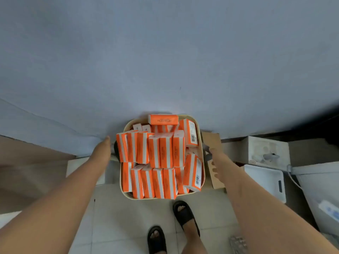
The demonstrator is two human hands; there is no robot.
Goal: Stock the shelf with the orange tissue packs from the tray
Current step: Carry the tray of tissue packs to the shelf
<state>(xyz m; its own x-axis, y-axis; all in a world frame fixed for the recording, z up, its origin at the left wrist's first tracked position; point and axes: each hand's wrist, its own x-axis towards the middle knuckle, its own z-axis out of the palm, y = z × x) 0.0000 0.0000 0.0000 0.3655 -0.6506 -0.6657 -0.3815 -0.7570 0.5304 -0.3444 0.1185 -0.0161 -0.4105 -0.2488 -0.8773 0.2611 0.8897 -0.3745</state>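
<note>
Tray [127,195]: one, cream, carried above the tiled floor.
Orange tissue packs [166,154]: roughly twenty in the tray, most on edge; exact count hidden.
Left hand [105,146]: at the left rim, fingers hidden, grip undeterminable.
Right hand [211,153]: at the right rim, blurred, grip undeterminable.
Black sandals [183,213]: two.

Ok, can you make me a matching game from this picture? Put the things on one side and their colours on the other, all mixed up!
Things:
1. tray
2. tissue packs
3. sandals
4. cardboard sheet

Colours:
A. black
B. brown
C. orange and white
D. cream

Right pairs: 1-D, 2-C, 3-A, 4-B.
</note>
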